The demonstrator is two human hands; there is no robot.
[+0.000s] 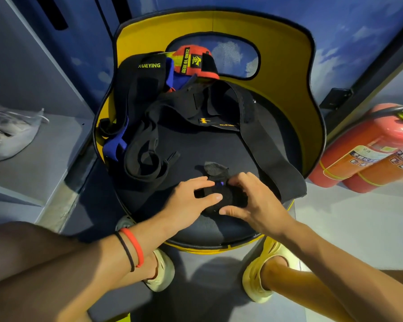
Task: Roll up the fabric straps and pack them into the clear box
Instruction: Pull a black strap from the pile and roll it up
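Hands together at the front of the round dark chair seat [219, 145], and we have both of them on a half-rolled black fabric strap [228, 196]. Our left hand [191, 198] lies flat with its fingers pressed over the roll's left side, a red band and a black band on that wrist; our right hand [254, 198] cups the right side, thumb tucked under the front edge. A loose grey tail of the strap sticks up just beyond the fingertips. From the roll, the long unrolled black length [263, 145] runs up the seat's right side. On the left lies a heap of black and blue straps [137, 145], one marked XUEYING, and a red-and-yellow rolled wrap [191, 61] rests against the yellow chair back [289, 54]. Two red fire extinguishers [368, 149] lie on the floor to the right.
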